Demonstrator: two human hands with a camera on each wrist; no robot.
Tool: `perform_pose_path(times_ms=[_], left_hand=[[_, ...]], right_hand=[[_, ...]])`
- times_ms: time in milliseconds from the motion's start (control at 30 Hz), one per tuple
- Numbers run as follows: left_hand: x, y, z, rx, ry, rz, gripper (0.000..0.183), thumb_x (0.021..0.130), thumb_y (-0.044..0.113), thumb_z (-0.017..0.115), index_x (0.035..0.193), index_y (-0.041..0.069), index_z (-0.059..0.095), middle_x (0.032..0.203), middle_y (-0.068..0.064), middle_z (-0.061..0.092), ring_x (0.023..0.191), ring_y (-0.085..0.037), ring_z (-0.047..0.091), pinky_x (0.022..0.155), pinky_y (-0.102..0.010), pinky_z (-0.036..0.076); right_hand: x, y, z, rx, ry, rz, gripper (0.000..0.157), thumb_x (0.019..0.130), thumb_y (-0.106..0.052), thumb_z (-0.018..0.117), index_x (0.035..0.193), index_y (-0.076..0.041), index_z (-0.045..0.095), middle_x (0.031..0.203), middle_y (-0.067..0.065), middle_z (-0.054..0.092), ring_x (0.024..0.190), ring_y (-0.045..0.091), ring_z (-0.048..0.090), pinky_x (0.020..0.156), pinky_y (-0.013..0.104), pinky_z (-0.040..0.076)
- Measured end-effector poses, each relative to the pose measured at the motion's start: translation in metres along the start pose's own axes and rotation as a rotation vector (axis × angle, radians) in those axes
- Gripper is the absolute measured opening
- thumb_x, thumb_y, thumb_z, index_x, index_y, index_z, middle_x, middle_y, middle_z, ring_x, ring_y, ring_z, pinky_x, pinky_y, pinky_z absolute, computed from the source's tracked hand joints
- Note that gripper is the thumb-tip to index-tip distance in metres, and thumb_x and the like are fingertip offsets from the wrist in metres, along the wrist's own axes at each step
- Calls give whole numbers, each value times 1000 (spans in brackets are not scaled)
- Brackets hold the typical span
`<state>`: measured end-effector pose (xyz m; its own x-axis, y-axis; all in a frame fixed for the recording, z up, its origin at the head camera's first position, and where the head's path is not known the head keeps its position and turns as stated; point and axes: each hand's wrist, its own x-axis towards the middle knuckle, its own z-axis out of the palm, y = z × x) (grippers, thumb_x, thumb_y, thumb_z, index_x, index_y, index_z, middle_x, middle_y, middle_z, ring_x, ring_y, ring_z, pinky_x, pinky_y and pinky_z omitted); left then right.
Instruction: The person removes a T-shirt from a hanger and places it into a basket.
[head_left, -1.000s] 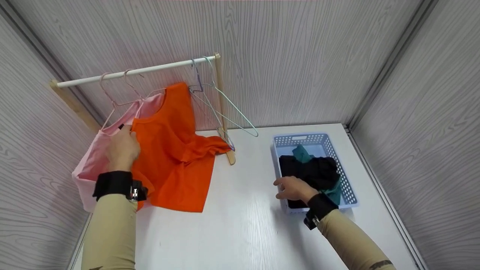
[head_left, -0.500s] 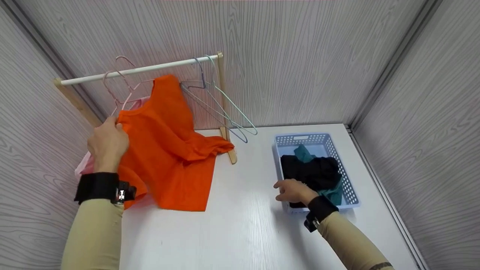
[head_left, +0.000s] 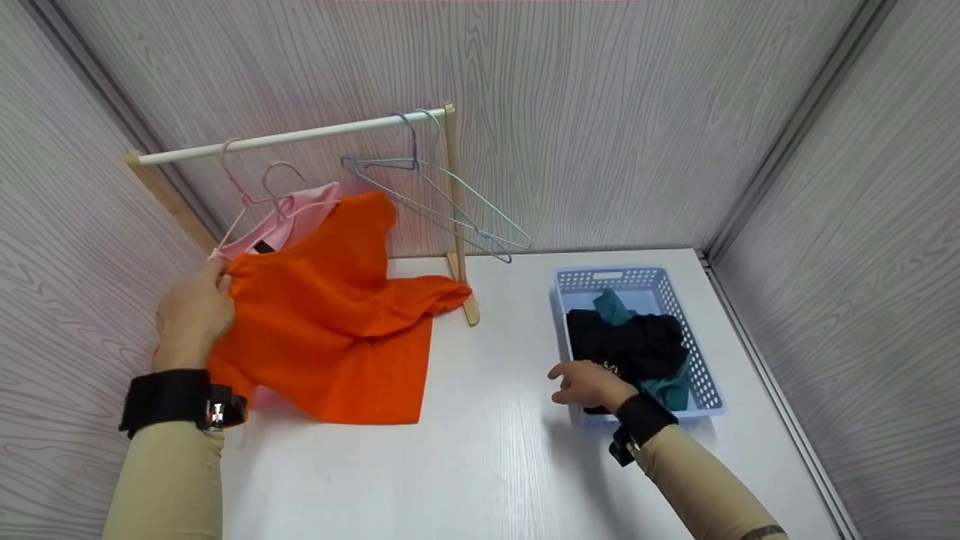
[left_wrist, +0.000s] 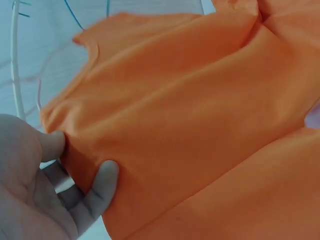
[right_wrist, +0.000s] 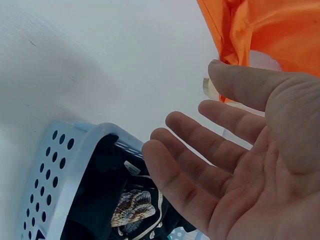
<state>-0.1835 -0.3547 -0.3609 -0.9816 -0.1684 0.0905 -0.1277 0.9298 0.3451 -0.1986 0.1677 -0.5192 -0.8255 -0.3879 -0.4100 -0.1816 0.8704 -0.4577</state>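
Note:
My left hand (head_left: 193,311) pinches the shoulder of an orange shirt (head_left: 337,315) between thumb and fingers; the left wrist view shows the thumb and fingertips on the orange cloth (left_wrist: 165,115). A pink hanger (head_left: 265,174) sits in the shirt's neck, its hook in front of and below the white rail (head_left: 300,136). Behind it, a pink shirt (head_left: 311,198) hangs from the rail, largely covered by the orange one. My right hand (head_left: 589,382) hovers at the left side of a light blue basket (head_left: 694,360), fingers loosely extended and holding nothing in the right wrist view.
Blue (head_left: 415,146) and mint green (head_left: 491,206) bare hangers hang at the rail's right end, near its wooden post (head_left: 454,187). The basket holds black clothing (head_left: 637,345) and teal clothing (head_left: 613,307). Wood-grain walls (head_left: 600,112) surround the white table (head_left: 420,480).
The orange shirt's hanger hook has come up off the rail and dropped in front of it. My left hand moved left and down, gripping the shirt's shoulder. My right hand has stayed put.

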Motion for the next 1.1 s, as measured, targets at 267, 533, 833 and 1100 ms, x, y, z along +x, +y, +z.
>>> perform_pose_path(times_ms=[267,533,833,1100], left_hand=[[-8,5,6,-128,-101,113,30,104,26,42,128,11,53,106,-20,57,95,-39,51,92,-59,48],[-6,43,5,-206,-130,235,25,104,29,44,121,16,57,103,-13,57,97,-32,51,88,-51,46],[4,101,26,-291,-120,324,21,102,29,48,115,19,61,99,-7,60,91,-25,53,84,-41,47],[9,142,48,-320,-192,412,19,103,25,48,115,18,61,101,-7,62,91,-25,54,83,-38,45]], right_hand=[[0,-2,-8,19,53,-42,40,88,-19,69,126,-8,62,111,16,70,100,29,67,86,44,55],[-6,-11,-55,64,377,-195,55,91,-14,65,141,-3,47,139,19,53,126,36,54,103,50,46],[-31,-54,-93,27,610,-337,59,90,-28,70,142,-14,48,139,8,54,126,28,54,104,48,46],[-37,-56,-95,-10,883,-374,28,96,-26,62,120,-12,69,108,8,73,95,25,70,82,41,57]])
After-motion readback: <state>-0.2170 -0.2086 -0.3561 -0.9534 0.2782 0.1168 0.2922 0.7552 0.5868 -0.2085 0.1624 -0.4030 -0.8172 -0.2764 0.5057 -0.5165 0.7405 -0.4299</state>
